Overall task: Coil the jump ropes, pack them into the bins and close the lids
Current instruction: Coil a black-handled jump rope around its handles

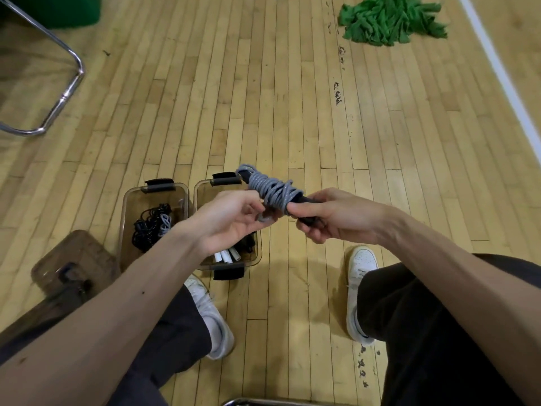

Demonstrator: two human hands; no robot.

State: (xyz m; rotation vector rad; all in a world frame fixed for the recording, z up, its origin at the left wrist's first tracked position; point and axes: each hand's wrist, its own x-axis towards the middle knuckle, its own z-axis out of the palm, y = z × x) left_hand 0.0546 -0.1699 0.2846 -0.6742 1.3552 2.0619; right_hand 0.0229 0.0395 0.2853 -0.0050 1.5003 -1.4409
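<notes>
fingers [311,232] of the right hand [330,218] curl round one black handle end of a grey braided jump rope [272,190], thumb laid on top. fingers [252,207] of the left hand [231,221] are bent and pinch a grey strand just under the coils.

head view: the rope, wound in tight turns round its black handles, is held in the air over the far end of the right clear plastic bin [205,197]. this bin stands open on the pale wooden plank floor [263,83], white handles [225,255] at its near end. touching its left side, the left clear plastic bin [124,218] holds a black coiled rope [147,227]. a brown-tinted lid [73,253] lies just beside that bin. a green cloth heap [389,19] lies well apart, near a white painted line [497,63].
</notes>
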